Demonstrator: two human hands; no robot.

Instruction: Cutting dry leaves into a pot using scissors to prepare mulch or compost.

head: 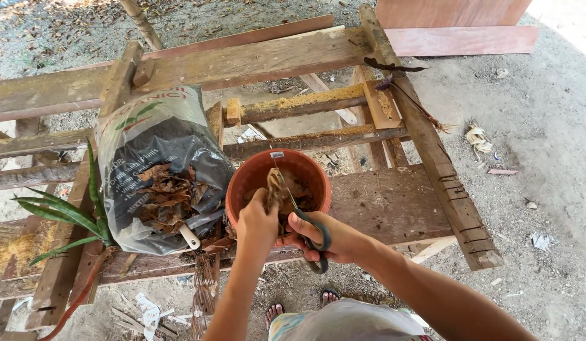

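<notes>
L hand (257, 222) grips dry leaf bundle (275, 188) over terracotta pot (252, 177); R hand (334, 240) closed on scissors (309, 230) at pot rim. Soil bag (160, 170) just left of pot, on desk (394, 202).

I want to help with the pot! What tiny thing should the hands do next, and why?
Probably close the scissors. The right hand holds them open around a dry brown leaf that the left hand pinches above the orange pot, so the snipped bit should drop inside.

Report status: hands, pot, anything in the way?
Left hand pinching dry husk over pot. Right hand grip on scissors, blades at husk. Open soil bag left of pot; nothing blocking.
</notes>
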